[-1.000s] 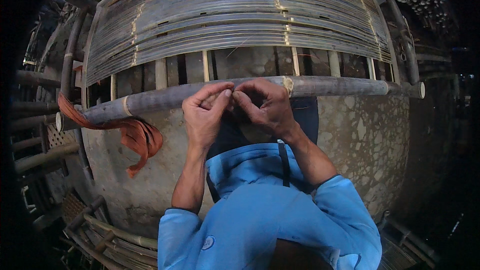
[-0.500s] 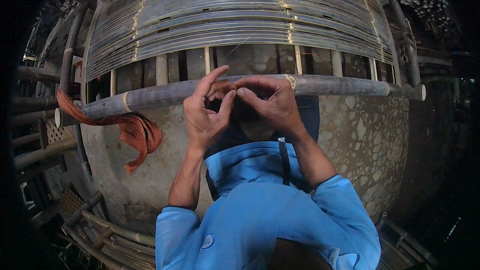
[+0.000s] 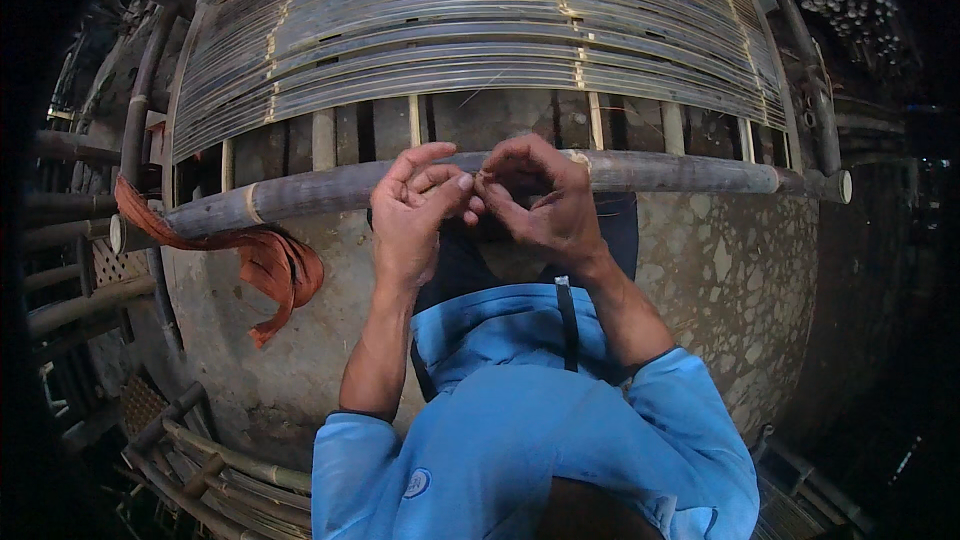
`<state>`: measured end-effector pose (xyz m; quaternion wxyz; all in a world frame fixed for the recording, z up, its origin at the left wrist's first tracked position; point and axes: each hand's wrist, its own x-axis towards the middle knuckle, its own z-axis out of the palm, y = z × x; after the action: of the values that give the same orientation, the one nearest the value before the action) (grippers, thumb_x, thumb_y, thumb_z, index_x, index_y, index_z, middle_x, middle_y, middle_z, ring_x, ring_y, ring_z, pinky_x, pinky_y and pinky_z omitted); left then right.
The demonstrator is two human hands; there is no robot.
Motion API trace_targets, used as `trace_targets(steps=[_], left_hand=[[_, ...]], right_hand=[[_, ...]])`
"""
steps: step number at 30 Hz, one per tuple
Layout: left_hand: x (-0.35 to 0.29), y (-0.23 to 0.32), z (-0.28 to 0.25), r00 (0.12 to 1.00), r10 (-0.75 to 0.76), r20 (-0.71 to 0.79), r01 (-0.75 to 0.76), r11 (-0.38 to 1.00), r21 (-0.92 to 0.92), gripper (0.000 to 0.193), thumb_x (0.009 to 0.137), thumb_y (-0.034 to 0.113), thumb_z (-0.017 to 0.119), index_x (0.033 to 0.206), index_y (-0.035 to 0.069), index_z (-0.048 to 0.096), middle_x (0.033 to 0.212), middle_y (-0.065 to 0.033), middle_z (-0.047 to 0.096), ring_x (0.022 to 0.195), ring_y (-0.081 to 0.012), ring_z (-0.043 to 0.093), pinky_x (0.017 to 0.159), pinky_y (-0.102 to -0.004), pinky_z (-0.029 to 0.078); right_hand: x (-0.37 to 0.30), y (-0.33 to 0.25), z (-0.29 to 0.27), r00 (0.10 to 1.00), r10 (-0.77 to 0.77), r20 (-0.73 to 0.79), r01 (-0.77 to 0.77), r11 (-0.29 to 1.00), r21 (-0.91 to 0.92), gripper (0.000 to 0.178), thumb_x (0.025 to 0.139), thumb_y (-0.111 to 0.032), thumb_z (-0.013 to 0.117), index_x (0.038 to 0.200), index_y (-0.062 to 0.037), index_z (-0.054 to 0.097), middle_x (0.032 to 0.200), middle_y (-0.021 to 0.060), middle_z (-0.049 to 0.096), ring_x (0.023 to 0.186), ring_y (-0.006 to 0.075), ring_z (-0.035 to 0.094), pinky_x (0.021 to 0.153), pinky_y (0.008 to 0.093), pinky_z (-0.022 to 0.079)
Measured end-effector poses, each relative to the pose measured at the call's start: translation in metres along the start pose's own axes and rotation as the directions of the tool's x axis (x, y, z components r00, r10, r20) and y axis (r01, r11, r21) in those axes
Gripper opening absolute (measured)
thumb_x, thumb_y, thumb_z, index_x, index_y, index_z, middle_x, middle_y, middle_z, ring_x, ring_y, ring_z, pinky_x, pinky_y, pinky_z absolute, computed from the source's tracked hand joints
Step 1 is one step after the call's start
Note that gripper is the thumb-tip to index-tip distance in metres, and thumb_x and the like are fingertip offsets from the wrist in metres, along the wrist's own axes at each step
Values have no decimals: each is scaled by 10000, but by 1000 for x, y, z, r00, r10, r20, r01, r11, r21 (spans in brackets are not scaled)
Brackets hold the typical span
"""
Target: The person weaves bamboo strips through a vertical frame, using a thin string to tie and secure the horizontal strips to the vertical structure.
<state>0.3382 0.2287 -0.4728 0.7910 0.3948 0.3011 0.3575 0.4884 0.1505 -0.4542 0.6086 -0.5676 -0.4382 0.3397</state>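
My left hand [image 3: 418, 210] and my right hand [image 3: 542, 188] meet fingertip to fingertip above my lap, just at the near edge of a thick bamboo pole [image 3: 325, 190]. The right thumb and forefinger are pinched, but whatever they hold is too small to make out. On the left hand the forefinger stretches out, while its thumb and other fingers curl in close to the right fingertips. Beyond the pole lies a slatted bamboo panel [image 3: 430, 35] of thin strips, bound crosswise with pale lashing.
A strip of reddish-brown cloth or fibre [image 3: 275, 265] hangs over the pole's left end. Bamboo frame posts [image 3: 150, 90] rise at the left. A stone-patched concrete floor [image 3: 720, 270] lies to the right. More bamboo furniture [image 3: 240, 470] stands at lower left.
My left hand has turned and its fingers have curled lower, with the forefinger less raised. The right fingertips have shifted slightly, still pinched. Panel, pole and reddish strip look the same.
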Motion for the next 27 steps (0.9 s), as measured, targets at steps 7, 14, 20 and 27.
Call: trace_targets(steps=[7,14,20,27], left_hand=[[-2,-11,-4,943,-294,158,330,890,-314,254,963,164,647,1142,-11,603,922,-110,684,747,-179,660,631,-269,531],[-4,-14,-15,986,-146,78,156,975,-156,112,919,81,650,1006,11,662,826,-30,658,639,-87,557,563,-205,409],[-4,-3,-20,998,-39,39,33,990,135,69,887,34,677,946,0,684,774,35,630,630,-23,504,565,-173,358],[9,11,-21,991,-126,50,115,975,189,155,870,116,726,946,-15,695,797,28,650,688,-31,553,614,-182,411]], right_hand=[[3,5,-5,954,-269,135,296,919,-259,178,841,-6,701,1019,-5,693,943,147,713,845,260,709,737,324,559],[-2,-1,0,973,-198,118,226,918,-327,103,856,-5,683,958,-14,687,939,143,672,860,296,672,763,364,536],[3,-3,6,975,-193,105,217,927,-307,98,859,-16,703,956,-29,698,981,111,664,932,241,655,815,340,521],[7,-1,11,980,-174,92,196,894,-403,110,869,-18,690,977,-35,679,964,117,652,911,271,651,795,347,516]])
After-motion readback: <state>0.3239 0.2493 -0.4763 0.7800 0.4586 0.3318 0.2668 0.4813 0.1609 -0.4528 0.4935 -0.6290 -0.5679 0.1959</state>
